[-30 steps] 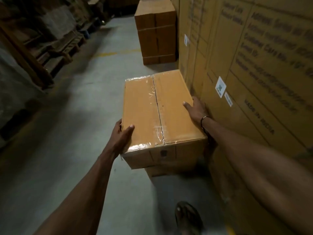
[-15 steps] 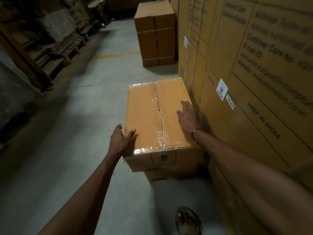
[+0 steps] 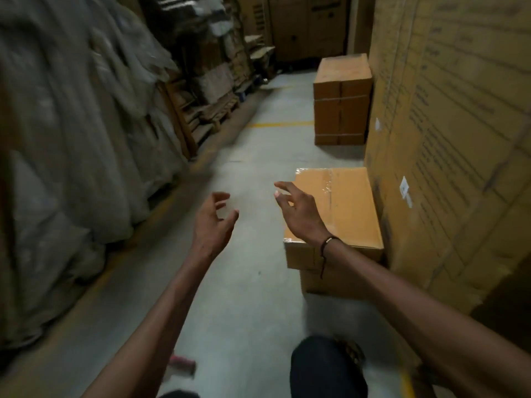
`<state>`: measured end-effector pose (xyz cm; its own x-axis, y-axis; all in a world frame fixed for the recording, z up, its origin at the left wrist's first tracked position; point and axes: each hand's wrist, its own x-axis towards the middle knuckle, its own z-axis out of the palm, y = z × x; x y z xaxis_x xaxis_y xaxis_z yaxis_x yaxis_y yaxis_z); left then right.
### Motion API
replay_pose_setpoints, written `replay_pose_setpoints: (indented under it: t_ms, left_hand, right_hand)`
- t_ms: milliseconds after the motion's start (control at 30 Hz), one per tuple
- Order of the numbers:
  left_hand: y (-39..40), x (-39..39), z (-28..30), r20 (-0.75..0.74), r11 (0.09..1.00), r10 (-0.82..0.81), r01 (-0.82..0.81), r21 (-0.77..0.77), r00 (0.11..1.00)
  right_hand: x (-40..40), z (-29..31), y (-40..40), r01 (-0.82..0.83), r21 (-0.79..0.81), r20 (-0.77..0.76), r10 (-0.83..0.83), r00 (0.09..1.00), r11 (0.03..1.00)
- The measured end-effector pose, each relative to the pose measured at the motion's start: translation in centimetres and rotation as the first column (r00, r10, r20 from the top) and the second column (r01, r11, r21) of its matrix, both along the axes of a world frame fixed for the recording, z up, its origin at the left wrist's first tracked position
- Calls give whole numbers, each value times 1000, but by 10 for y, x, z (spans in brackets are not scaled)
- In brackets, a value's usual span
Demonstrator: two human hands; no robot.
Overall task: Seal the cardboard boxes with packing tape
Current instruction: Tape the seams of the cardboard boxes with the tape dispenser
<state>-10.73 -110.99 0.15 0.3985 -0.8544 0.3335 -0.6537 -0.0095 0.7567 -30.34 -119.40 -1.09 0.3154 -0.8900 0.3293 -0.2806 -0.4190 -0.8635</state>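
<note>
A brown cardboard box [image 3: 349, 208], its top covered with clear packing tape, sits on another box [image 3: 330, 281] against the tall cartons on the right. My right hand [image 3: 298, 212] hovers over the box's left side, fingers loosely curled, holding nothing. My left hand [image 3: 214, 222] hangs in the air over the concrete floor to the left of the box, fingers also loosely curled and empty. Neither hand touches the box.
A wall of large printed cartons [image 3: 459, 139] runs along the right. A stack of two taped boxes [image 3: 342, 101] stands farther down the aisle. Wrapped bundles [image 3: 71, 168] and wooden pallets [image 3: 212, 110] line the left. A small pink-red object [image 3: 182, 364] lies on the floor near my knee [image 3: 324, 366].
Both hands have let go of the taped box and lifted away to the left. The view has swung left and pulled back, so the box now lies further right.
</note>
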Motion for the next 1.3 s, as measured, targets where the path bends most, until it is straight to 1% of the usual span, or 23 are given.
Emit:
replay_pose_setpoints:
  t_ms: [133,267,433,567,700,800,900,1000,1100,1300]
  left_hand:
    - [118,20,55,-15,987,120,-121,-109,993]
    - [232,48,86,-83,947,255,-266,-182,964]
    - [362,86,107,-187,856,407,-445,-264,894]
    - [461,115,118,-231,747,534,-582,-323,813]
    - [551,135,122,-255,614,672,-716,-333,695]
    - [608,135,123,-252,515,769,-802,-302,588]
    - [650,128,119,-236,418,841,-861,-289,487]
    - [688,113,115,-220,324,896,-906,-274,387]
    - [725,100,108,-244,219,930,-947,-233,275]
    - [801,74,75,-253,75,963,-995,-67,90]
  right_hand:
    - [41,59,84,-138,-52,77,142,987,989]
    - [92,97,173,-276,-82,121,285,951,958]
    - [166,122,291,-457,-83,176,465,868,885]
    - [220,130,380,-626,-50,188,623,760,778]
    - [263,128,451,-761,-37,194,752,630,648]
    - [288,124,495,-847,-20,201,832,517,531]
    - [304,119,535,-906,-15,213,886,412,424]
    - [316,112,575,-950,28,242,920,307,310]
    - [324,101,616,-979,67,244,948,202,191]
    - [319,64,687,-986,161,224,971,84,48]
